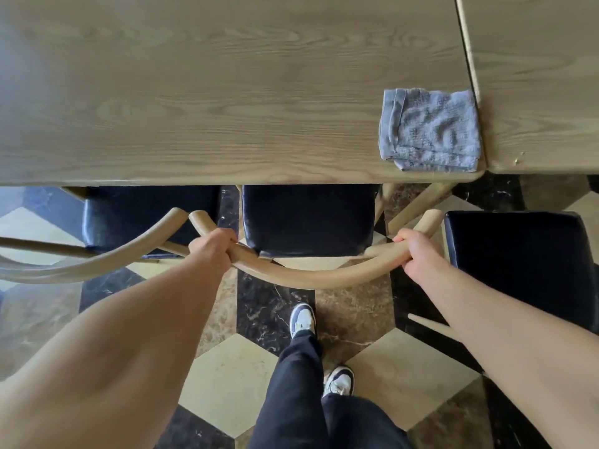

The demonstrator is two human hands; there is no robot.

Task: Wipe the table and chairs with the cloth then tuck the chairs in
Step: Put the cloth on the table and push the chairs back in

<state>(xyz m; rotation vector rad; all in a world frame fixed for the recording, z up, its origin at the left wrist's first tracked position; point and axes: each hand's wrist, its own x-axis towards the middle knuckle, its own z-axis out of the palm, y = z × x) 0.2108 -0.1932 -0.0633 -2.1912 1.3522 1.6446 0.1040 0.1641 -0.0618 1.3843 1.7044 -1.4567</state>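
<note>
A wooden table (210, 92) fills the upper part of the view. A folded blue-grey cloth (429, 129) lies near its right front corner, touched by neither hand. In front of me stands a chair with a black seat (308, 218) and a curved wooden backrest (311, 277); the front part of the seat is under the table edge. My left hand (212, 251) grips the left side of that backrest. My right hand (418, 254) grips its right side.
A second chair (146, 215) stands at the left, its seat partly under the table. A third chair with a black seat (518, 264) stands farther out at the right. A second table (544, 76) adjoins on the right. My feet (303, 319) stand on the tiled floor.
</note>
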